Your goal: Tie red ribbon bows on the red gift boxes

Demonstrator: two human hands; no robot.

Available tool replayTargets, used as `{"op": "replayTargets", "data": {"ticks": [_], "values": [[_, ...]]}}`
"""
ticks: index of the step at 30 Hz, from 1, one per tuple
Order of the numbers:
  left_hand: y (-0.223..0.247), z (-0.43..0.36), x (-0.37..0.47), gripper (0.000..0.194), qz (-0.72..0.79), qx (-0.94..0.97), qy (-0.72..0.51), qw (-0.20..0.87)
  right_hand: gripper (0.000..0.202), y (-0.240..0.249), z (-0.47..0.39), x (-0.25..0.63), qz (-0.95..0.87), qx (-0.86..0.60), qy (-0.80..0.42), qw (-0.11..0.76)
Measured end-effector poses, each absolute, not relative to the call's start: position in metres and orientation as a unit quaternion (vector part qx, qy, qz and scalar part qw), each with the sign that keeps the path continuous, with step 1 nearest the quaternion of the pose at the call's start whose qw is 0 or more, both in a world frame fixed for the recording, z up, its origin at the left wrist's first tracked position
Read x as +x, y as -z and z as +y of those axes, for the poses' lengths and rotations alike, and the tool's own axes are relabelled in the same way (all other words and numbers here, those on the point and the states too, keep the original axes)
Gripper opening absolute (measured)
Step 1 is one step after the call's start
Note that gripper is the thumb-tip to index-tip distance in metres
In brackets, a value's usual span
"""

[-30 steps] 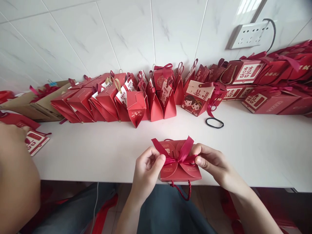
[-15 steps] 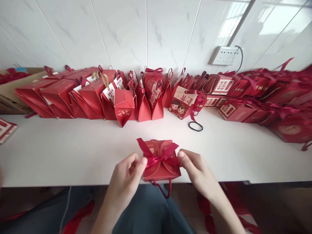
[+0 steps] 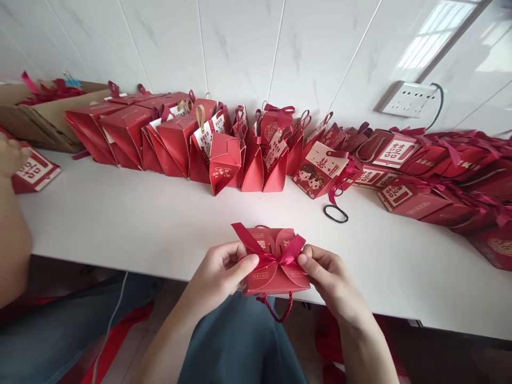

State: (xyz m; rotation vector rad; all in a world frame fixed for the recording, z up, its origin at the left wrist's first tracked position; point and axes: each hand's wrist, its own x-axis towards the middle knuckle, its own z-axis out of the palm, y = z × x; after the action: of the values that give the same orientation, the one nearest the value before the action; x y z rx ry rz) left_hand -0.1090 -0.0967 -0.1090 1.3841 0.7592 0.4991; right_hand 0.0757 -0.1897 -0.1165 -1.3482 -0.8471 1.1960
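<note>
A small red gift box [image 3: 262,284] lies at the near edge of the white table [image 3: 168,224]. A dark red satin ribbon [image 3: 277,260] is tied in a bow across its top, the two tails spreading away from me. My left hand [image 3: 224,269] pinches the bow's left loop between thumb and fingers. On the other side, my right hand [image 3: 330,274] is closed in a pinch on the right loop. A twisted red cord handle [image 3: 276,317] hangs from the box over the table edge. The undersides of my curled fingers are hidden.
Red gift boxes [image 3: 176,146] stand in rows along the tiled wall. Ribboned boxes [image 3: 432,170] are piled at right. A black elastic band [image 3: 336,214] lies mid-table; a cardboard carton [image 3: 52,120] stands far left. Another person's arm [image 3: 14,224] reaches in beside a box [image 3: 36,169].
My view has swung left, so the scene sits further right. The other person's arm has come into view at left. My hands stay at the bow, the right one now closer in on its loop.
</note>
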Motion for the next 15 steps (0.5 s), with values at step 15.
{"op": "replayTargets", "data": {"ticks": [15], "values": [[0.129,-0.101,-0.104,0.037,0.281,0.551,-0.293,0.729,0.048,0.123,-0.183,0.088,-0.314,-0.540,-0.536,0.568]]}}
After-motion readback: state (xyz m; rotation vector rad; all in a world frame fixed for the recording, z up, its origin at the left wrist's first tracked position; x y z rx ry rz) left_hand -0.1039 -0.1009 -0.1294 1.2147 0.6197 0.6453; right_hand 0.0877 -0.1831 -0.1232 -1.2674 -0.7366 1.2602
